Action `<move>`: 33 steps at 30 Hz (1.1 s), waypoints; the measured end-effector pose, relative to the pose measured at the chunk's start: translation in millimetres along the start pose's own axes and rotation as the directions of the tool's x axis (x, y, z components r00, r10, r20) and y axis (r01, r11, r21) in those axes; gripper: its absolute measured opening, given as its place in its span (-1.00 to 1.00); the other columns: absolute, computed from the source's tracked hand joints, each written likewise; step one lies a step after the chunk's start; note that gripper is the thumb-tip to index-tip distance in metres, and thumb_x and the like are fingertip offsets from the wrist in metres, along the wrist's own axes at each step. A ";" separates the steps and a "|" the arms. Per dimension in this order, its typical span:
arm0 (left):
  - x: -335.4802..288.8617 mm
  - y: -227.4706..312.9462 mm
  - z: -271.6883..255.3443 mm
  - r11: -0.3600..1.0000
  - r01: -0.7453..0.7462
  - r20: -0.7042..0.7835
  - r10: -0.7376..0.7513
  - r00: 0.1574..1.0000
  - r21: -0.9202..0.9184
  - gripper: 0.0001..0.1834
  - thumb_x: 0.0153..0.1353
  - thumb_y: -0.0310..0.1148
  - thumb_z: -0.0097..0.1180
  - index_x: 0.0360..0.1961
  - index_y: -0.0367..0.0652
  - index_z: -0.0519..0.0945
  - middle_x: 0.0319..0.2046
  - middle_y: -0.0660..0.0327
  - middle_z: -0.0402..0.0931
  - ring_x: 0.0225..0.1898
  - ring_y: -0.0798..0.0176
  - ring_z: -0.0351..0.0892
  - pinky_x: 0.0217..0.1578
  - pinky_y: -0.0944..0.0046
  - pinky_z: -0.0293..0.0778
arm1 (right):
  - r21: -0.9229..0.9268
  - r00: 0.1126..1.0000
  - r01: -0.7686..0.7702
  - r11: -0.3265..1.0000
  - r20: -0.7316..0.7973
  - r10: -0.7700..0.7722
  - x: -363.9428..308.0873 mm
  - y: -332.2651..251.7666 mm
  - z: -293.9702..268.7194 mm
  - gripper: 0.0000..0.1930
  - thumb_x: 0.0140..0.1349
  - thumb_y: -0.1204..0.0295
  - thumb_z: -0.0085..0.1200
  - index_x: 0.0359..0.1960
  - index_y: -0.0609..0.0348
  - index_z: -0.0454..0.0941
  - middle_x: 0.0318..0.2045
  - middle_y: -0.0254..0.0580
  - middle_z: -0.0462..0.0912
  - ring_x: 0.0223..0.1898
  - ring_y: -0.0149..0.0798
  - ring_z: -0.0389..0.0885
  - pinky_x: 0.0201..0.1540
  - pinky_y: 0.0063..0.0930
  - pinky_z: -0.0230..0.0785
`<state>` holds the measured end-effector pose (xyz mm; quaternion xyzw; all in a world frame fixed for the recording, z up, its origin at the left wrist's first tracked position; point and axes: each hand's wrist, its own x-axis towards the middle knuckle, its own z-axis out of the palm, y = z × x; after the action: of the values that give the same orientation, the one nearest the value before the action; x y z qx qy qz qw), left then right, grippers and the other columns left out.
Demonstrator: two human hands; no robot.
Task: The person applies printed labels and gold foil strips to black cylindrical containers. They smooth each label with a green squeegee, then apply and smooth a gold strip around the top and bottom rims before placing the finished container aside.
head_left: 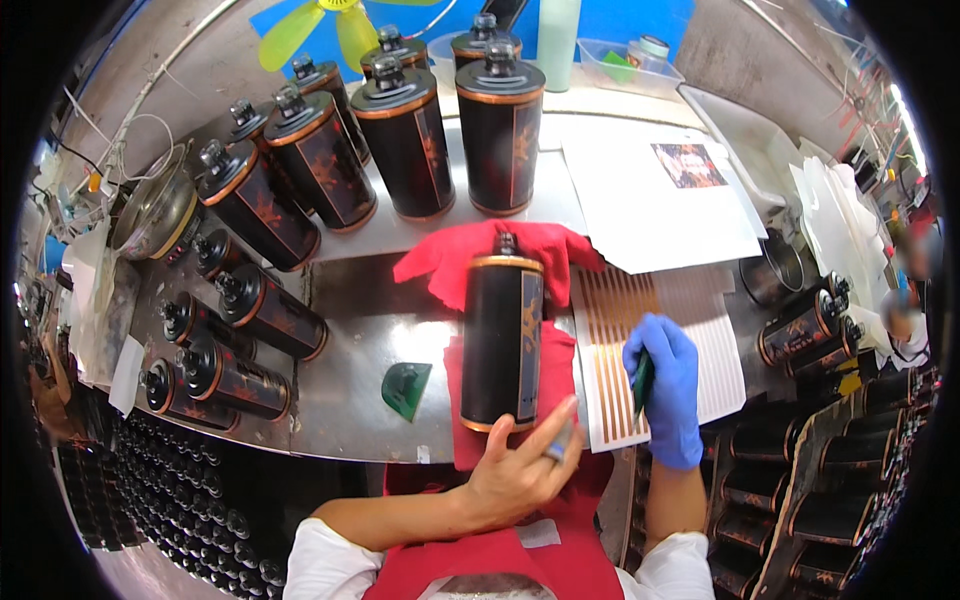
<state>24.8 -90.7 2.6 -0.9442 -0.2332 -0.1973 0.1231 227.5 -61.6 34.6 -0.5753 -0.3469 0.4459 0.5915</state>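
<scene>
A black bottle (490, 340) with copper-coloured rims and a patterned side panel lies on red cloth (455, 265), its neck pointing away from me. My left hand (520, 470) is bare, with a bluish wrap on one finger. Its fingers are stretched apart at the bottle's base, and the thumb seems to touch the rim. In a blue glove, my right hand (668, 385) grips a dark green scraper (643, 385) by its edge. It hovers over or rests on a white sheet (715, 360) with rows of copper-coloured strips (610, 370). Which of these I cannot tell.
A second green scraper (407, 390) lies left of the bottle. Several large black bottles (500, 140) stand at the back, with smaller ones (235, 378) at the left. White paper (650, 200) lies behind the strip sheet. More bottles (800, 330) are at the right.
</scene>
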 end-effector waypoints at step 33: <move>-24.6 -22.9 6.9 0.951 0.116 -0.333 -0.213 0.919 -0.288 -0.07 0.06 -0.02 0.21 0.27 -0.32 0.03 0.21 -0.36 -0.01 0.21 -0.47 -0.03 0.10 -0.44 -0.07 | -0.770 0.844 0.373 0.519 0.048 -0.534 -120.2 -165.3 -43.3 -0.72 0.02 0.20 0.16 -0.43 0.18 0.61 -0.56 -0.14 0.61 -0.51 -0.30 0.59 -0.37 -0.45 0.42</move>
<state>-4.2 -78.4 -10.9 -0.8768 -0.2576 -0.4055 0.0203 245.2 -179.2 206.4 -0.6962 -0.5783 0.0312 0.4241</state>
